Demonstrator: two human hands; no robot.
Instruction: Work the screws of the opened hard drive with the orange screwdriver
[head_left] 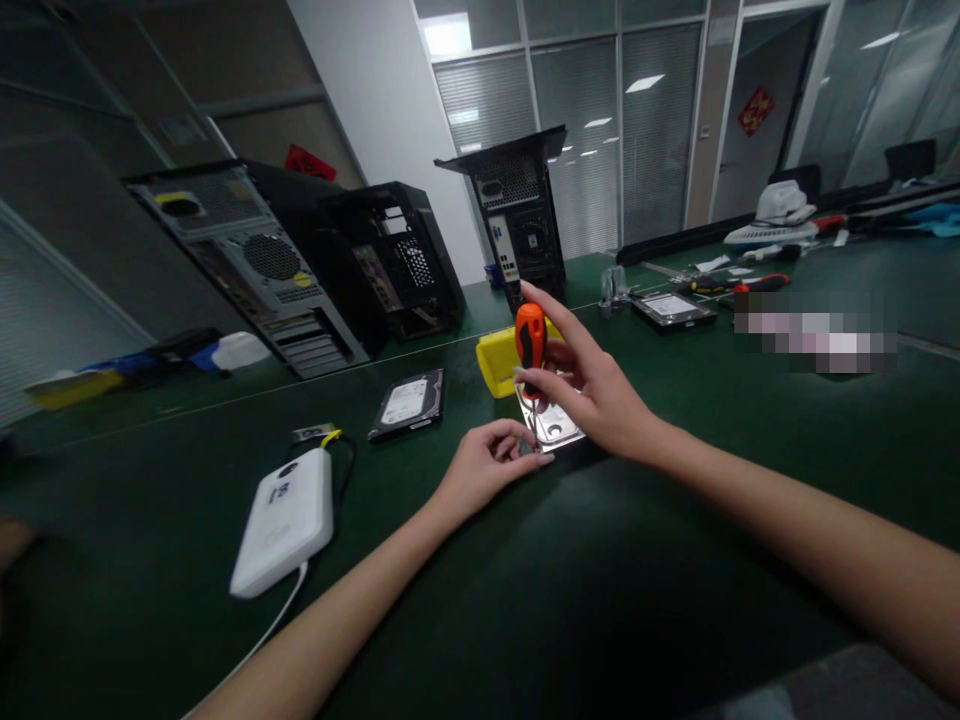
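Note:
My right hand [589,385] grips an orange and black screwdriver [531,340], which stands upright with its shaft pointing down. The tip meets the near left corner of a silver hard drive [556,425] lying on the green table [420,600]. At that same corner, my left hand [499,458] has its thumb and a finger closed round the drive's edge and the foot of the shaft. Just behind the drive is a yellow case [496,362], partly hidden by the screwdriver and my right hand.
Left of my hands lie a second hard drive [407,403] and a white power bank [285,520] with a cable. Computer cases [262,250] stand at the back. Another drive [673,309] and pliers [757,285] lie at the right.

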